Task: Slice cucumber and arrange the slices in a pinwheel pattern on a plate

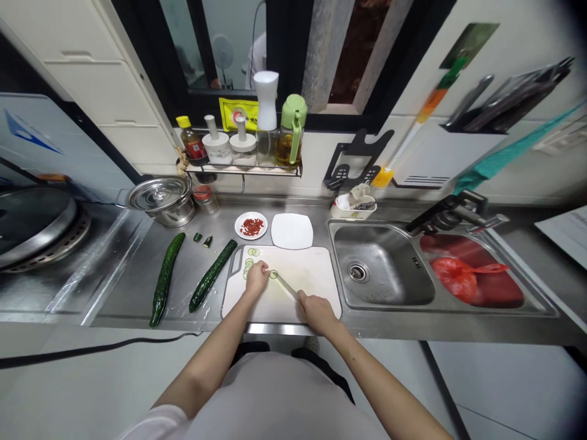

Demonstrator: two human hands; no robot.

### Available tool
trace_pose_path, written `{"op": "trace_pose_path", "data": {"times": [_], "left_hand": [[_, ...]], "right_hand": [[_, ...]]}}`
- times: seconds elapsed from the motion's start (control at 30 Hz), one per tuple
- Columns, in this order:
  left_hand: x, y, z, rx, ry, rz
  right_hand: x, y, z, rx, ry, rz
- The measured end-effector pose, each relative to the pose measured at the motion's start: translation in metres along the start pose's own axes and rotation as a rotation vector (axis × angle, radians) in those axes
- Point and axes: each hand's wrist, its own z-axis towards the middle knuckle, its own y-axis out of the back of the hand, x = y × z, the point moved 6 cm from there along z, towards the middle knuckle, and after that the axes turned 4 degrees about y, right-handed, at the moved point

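My right hand [317,310] is wrapped round the handle of a knife [288,287], its blade slanting up and left over the white cutting board [302,269]. At the blade's tip is a pale green cucumber slice [274,274]. My left hand [257,278] is just left of that slice, its fingers curled together; whatever is between them is hidden. Several cucumber slices [248,264] lie beside it, near the board's grey handle. Left of the board lie two whole-looking dark green cucumbers [213,275] [166,278], with two small cut-off ends [207,242] behind them.
Behind the board stand a small plate of chopped red pieces [252,227] and a white square plate [291,230]. A steel pot [165,198] is at the back left. To the right, a sink [385,269] adjoins a basin with a red plastic bag [458,278]. Condiments line a wall rack [270,171].
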Motion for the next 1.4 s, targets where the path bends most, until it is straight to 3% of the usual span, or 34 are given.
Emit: {"op": "trace_pose_path", "data": {"times": [0.8, 1.4], "left_hand": [[-0.003, 0.003, 0.001, 0.041, 0.051, 0.026], [0.0, 0.0, 0.005, 0.043, 0.067, 0.03]], "right_hand": [[0.01, 0.002, 0.003, 0.074, -0.015, 0.042], [0.013, 0.007, 0.006, 0.06, -0.034, 0.037]]}}
